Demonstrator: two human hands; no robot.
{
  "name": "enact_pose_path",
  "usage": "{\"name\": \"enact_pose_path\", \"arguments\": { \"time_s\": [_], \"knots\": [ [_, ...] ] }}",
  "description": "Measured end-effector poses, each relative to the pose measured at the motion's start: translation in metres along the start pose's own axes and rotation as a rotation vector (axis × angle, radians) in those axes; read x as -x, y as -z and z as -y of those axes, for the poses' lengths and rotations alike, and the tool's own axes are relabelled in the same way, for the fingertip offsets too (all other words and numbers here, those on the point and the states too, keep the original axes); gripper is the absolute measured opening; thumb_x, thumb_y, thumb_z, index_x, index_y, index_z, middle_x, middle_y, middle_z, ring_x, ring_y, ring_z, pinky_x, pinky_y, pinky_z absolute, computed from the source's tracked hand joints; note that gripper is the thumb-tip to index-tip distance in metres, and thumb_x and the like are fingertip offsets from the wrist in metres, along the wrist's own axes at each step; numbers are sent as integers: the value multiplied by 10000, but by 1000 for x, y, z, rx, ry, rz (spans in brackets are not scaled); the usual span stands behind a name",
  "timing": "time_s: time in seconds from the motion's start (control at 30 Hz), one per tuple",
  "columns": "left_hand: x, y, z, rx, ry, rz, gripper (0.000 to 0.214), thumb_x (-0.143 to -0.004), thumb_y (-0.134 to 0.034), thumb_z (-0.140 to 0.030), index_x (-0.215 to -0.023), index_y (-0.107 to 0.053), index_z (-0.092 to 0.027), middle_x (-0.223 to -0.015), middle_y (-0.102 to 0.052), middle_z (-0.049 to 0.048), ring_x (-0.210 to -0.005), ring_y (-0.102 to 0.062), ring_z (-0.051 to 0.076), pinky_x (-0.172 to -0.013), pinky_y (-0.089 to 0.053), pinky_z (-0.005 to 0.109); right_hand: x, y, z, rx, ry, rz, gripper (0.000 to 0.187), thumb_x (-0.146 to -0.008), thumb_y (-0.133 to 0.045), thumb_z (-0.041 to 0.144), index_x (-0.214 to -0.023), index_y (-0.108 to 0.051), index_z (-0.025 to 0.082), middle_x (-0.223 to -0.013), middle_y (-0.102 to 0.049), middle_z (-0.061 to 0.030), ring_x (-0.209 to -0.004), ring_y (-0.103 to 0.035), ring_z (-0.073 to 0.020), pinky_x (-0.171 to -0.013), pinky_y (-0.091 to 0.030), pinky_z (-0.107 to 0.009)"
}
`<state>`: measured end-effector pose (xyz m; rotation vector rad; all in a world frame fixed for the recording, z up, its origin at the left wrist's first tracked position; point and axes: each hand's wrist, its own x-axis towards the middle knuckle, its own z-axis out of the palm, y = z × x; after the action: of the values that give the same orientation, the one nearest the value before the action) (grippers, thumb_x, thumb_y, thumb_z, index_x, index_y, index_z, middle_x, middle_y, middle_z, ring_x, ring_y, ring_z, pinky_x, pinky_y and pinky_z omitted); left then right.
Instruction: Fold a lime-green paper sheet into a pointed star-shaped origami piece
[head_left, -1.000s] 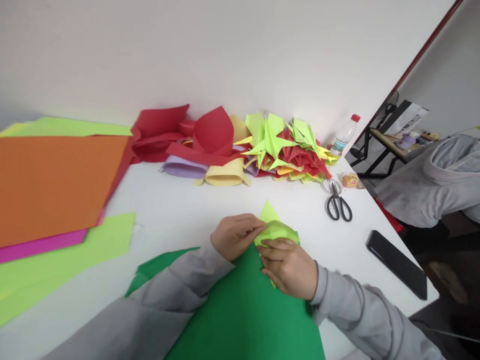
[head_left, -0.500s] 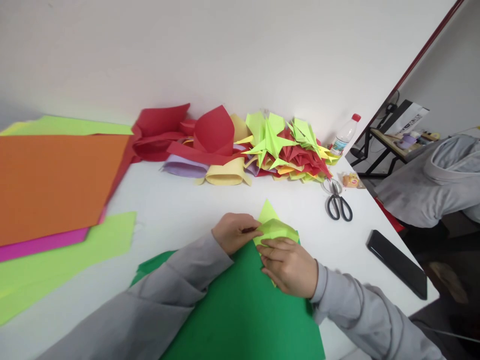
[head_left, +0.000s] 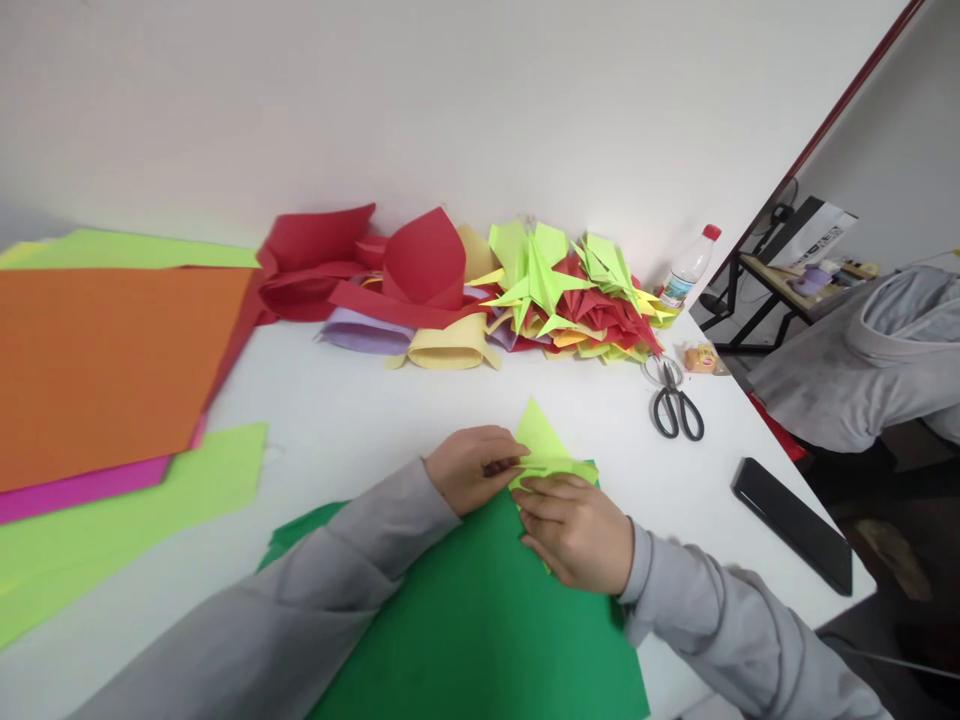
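Note:
A small light-green folded paper piece [head_left: 546,448] lies on a dark green sheet [head_left: 480,620] near the table's front. My left hand [head_left: 474,468] pinches the piece's left edge with curled fingers. My right hand [head_left: 576,530] presses down on the lower part of the same piece, fingers closed over it. A pointed tip of the piece sticks up beyond my fingers. Both of my sleeves are grey.
Along the wall lie red, yellow and purple curled sheets [head_left: 420,280] and a heap of folded paper shapes [head_left: 577,295]. Large orange [head_left: 105,360], magenta and light-green sheets sit left. Scissors [head_left: 673,400], a bottle [head_left: 688,268] and a black phone [head_left: 791,525] are right. Another person's grey sleeve [head_left: 862,370] is at far right.
The upper flap of the light-green piece has been pressed flatter, so more of its pointed tip shows. My left fingers shifted slightly along the fold. My right hand stayed put.

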<state>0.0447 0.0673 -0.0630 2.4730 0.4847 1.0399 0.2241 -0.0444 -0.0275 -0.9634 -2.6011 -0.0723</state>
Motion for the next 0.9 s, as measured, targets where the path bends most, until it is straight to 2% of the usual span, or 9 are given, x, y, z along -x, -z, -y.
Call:
{"name": "enact_pose_path", "arguments": {
  "time_s": [0.1,0.23,0.37,0.47,0.57,0.63,0.77,0.83,0.9],
  "knots": [
    [-3,-6,-8,-190,-121,-60,260,-904,-429,-236,-889,-675,-154,-724,-694,53,-649,-606,150,-605,-493,249,-1,-3,0,14,14,-7,222,-924,-473,212,-914,-670,107,-1104,-687,-128,-1121,-589,-246,-927,-506,-370],
    [-5,-9,-15,-281,-162,-59,241,-908,-424,-171,-921,-663,-149,-709,-697,45,-616,-583,148,-596,-483,254,-2,-5,1,30,33,-5,219,-928,-472,218,-899,-666,120,-1083,-689,-137,-1113,-595,-242,-915,-515,-360],
    [-7,-8,-14,-265,-217,-114,264,-904,-385,-132,-913,-649,-143,-659,-674,35,-586,-557,143,-578,-470,252,-3,7,2,-60,33,-200,183,-921,-483,208,-924,-659,156,-972,-716,-97,-989,-645,-196,-861,-526,-337],
    [-6,-4,-12,-249,-142,-95,239,-903,-414,-177,-950,-647,-153,-662,-660,24,-595,-552,143,-578,-463,250,-1,22,-1,-126,-177,-501,171,-904,-489,180,-944,-655,176,-906,-710,-91,-909,-655,-205,-800,-520,-373],
    [-3,-1,-13,-247,74,-50,213,-882,-460,-248,-845,-659,-179,-611,-578,-7,-565,-527,134,-550,-430,236,3,28,-11,-176,-486,-695,196,-906,-474,190,-958,-664,188,-884,-689,-94,-881,-639,-220,-793,-514,-388],
    [-2,0,-13,-241,211,-5,202,-861,-493,-292,-853,-661,-180,-598,-535,-23,-541,-516,129,-527,-413,230,4,25,-19,-234,-538,-623,187,-881,-532,251,-987,-665,176,-929,-680,-108,-895,-630,-228,-792,-517,-377],
    [-2,-1,-14,-203,316,-40,392,-852,-522,-327,-1204,-530,-154,-621,-566,-49,-484,-509,120,-496,-424,225,2,10,-29,-323,-614,-413,179,-856,-566,301,-930,-680,184,-847,-697,-67,-764,-636,-184,-728,-519,-310],
    [-5,-2,-17,-259,284,-120,367,-867,-515,-315,-1198,-481,-161,-649,-579,-49,-477,-512,116,-485,-427,223,1,5,-30,-325,-642,-403,181,-870,-535,280,-844,-691,191,-799,-703,-54,-719,-635,-170,-706,-514,-293],
    [-8,-1,-23,-435,131,-245,193,-886,-494,-269,-1049,-490,-167,-733,-604,3,-556,-553,137,-521,-445,246,0,2,-31,-359,-651,-418,208,-877,-522,268,-795,-698,193,-774,-707,-47,-683,-635,-158,-680,-516,-275]
  ]
}}
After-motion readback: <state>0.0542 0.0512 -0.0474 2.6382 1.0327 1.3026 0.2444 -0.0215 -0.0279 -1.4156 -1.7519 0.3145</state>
